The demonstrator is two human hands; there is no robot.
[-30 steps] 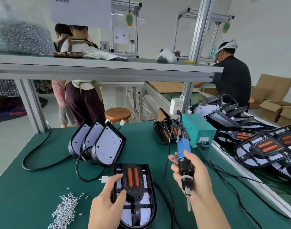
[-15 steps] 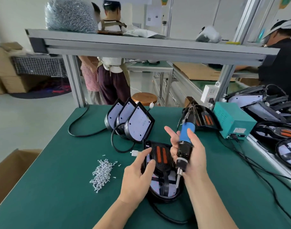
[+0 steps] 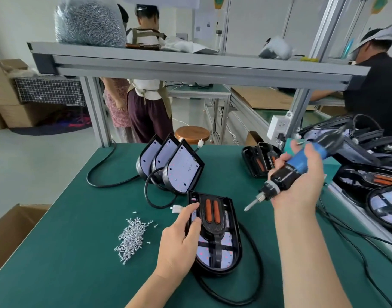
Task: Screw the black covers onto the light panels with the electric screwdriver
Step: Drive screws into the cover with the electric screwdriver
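A light panel (image 3: 231, 247) lies flat on the green table, and a black cover (image 3: 213, 227) with two orange strips sits on top of it. My left hand (image 3: 179, 238) rests on the panel's left edge, fingers laid over the rim. My right hand (image 3: 299, 185) grips the blue and black electric screwdriver (image 3: 286, 174), raised above the table to the right of the panel. Its bit points down and to the left, clear of the cover. A pile of small silver screws (image 3: 131, 237) lies left of the panel.
Three bare light panels (image 3: 181, 168) stand leaning behind the work piece, trailing a black cable (image 3: 108, 181). Covered panels (image 3: 259, 161) are stacked at the back right and along the right rail. A metal shelf (image 3: 190, 63) spans overhead. People stand beyond the table. A cardboard box (image 3: 8, 232) sits at left.
The screwdriver has tilted from nearly upright to slanted, and my right hand has lifted it up and right, away from the cover. My left hand stays on the panel's left edge.
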